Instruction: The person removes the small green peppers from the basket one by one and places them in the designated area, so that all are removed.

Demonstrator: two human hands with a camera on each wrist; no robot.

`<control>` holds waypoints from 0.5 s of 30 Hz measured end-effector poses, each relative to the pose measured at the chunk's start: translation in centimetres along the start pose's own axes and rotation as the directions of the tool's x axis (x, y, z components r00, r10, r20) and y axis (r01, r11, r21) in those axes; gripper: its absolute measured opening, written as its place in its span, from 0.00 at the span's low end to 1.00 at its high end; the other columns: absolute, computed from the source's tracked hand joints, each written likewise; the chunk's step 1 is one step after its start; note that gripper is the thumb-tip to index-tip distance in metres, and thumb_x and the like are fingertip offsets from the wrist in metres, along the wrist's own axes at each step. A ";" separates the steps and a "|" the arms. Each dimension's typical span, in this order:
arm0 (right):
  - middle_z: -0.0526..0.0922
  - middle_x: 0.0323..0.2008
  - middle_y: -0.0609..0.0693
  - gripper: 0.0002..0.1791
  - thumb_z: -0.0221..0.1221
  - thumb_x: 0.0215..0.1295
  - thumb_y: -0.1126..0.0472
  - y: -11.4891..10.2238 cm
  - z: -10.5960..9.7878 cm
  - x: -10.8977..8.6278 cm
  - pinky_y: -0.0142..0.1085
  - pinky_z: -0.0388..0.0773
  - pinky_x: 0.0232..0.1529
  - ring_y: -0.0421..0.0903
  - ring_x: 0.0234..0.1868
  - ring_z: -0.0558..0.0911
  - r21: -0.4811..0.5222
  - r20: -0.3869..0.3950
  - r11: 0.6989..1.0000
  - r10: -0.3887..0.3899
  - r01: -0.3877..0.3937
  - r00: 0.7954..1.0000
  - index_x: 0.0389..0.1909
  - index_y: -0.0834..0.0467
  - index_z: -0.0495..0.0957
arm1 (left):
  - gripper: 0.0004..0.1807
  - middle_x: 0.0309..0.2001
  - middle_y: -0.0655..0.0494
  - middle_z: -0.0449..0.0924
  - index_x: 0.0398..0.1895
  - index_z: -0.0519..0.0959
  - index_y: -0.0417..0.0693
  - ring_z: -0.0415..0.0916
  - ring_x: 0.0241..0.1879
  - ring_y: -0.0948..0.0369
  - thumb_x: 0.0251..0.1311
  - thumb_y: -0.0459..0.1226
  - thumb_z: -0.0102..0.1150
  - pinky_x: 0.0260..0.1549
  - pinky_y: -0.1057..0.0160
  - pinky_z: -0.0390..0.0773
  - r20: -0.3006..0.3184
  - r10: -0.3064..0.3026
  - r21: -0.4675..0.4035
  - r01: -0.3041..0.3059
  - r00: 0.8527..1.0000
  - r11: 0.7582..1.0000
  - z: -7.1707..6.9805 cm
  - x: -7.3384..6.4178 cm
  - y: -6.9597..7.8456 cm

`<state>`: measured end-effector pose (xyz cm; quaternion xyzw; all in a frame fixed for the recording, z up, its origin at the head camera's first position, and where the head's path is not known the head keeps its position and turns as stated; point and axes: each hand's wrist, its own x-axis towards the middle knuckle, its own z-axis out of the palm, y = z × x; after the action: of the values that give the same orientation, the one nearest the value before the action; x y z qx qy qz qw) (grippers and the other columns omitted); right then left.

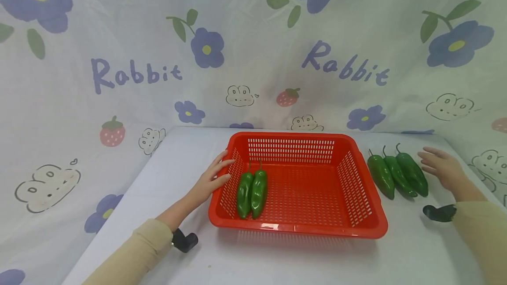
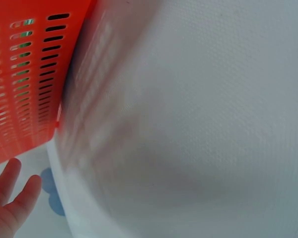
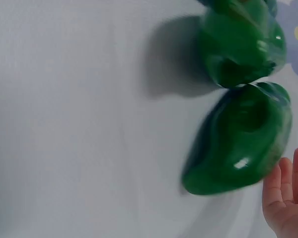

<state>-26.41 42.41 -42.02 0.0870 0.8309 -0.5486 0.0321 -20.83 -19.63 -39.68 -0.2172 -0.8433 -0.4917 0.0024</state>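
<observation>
My left hand (image 1: 209, 182) lies at the left rim of a red plastic basket (image 1: 301, 229), its fingers spread and extended over that edge. Inside the basket, against the left side, two green peppers (image 1: 259, 193) lie next to each other. To the right of the basket, three more green peppers (image 1: 381, 177) lie side by side on the table. My right hand (image 1: 444, 169) is just right of the outermost pepper (image 1: 413, 174), fingers loosely extended and holding nothing. In the right wrist view its fingers (image 3: 286, 186) appear close beside a pepper (image 3: 238, 144); contact is unclear.
A white-covered table (image 1: 186, 144) bears everything. Behind it hangs a cloth (image 1: 253, 47) printed with flowers, rabbits and strawberries. Black wrist-worn devices (image 1: 185, 241) show under both sleeves. The basket has slotted walls and a raised rim between the two groups of peppers.
</observation>
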 end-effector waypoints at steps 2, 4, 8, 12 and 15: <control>0.67 0.40 0.35 0.44 0.49 0.67 0.49 -0.4 -0.3 0.0 0.18 0.74 0.33 0.19 0.31 0.68 0.015 0.031 0.999 -0.031 0.030 0.999 0.68 0.72 0.36 | 0.24 0.72 0.47 0.43 0.62 0.65 0.41 0.42 0.69 0.44 0.63 0.36 0.48 0.55 0.41 0.66 0.001 -0.001 0.000 0.001 1.000 1.000 0.0 0.0 0.0; 0.64 0.36 0.26 0.43 0.48 0.68 0.51 -0.8 -0.6 0.0 0.18 0.74 0.34 0.18 0.32 0.70 0.015 0.073 0.997 -0.072 0.072 0.995 0.67 0.73 0.35 | 0.24 0.72 0.46 0.43 0.62 0.65 0.41 0.42 0.69 0.44 0.63 0.36 0.47 0.54 0.42 0.67 0.004 -0.001 -0.001 0.001 1.000 1.000 0.0 0.0 0.0; 0.62 0.38 0.26 0.42 0.46 0.69 0.52 -1.8 -0.8 0.0 0.18 0.74 0.35 0.17 0.34 0.70 0.004 0.138 0.994 -0.111 0.111 0.984 0.68 0.71 0.33 | 0.24 0.72 0.48 0.43 0.62 0.65 0.41 0.42 0.69 0.44 0.63 0.36 0.47 0.54 0.42 0.67 0.004 -0.015 -0.011 0.015 1.000 1.000 0.0 0.0 0.0; 0.61 0.41 0.27 0.41 0.43 0.70 0.52 -3.3 -0.5 -0.2 0.19 0.74 0.37 0.17 0.36 0.69 -0.004 0.192 0.993 -0.115 0.118 0.975 0.68 0.69 0.31 | 0.24 0.72 0.49 0.43 0.63 0.65 0.43 0.42 0.69 0.45 0.63 0.36 0.48 0.55 0.42 0.66 0.003 -0.022 -0.010 0.022 1.000 1.000 0.0 0.0 0.0; 0.64 0.40 0.23 0.40 0.42 0.71 0.52 -4.7 -0.1 -0.3 0.22 0.75 0.37 0.18 0.37 0.71 -0.001 0.241 0.991 -0.132 0.137 0.962 0.67 0.71 0.30 | 0.24 0.72 0.49 0.42 0.63 0.65 0.43 0.41 0.69 0.45 0.63 0.37 0.48 0.55 0.41 0.65 0.006 -0.020 -0.010 0.021 1.000 1.000 -0.1 0.0 0.0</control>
<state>-26.94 40.70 -37.67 -0.0369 0.8296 -0.5488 0.0958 -20.83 -19.68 -39.66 -0.2100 -0.8430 -0.4952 -0.0062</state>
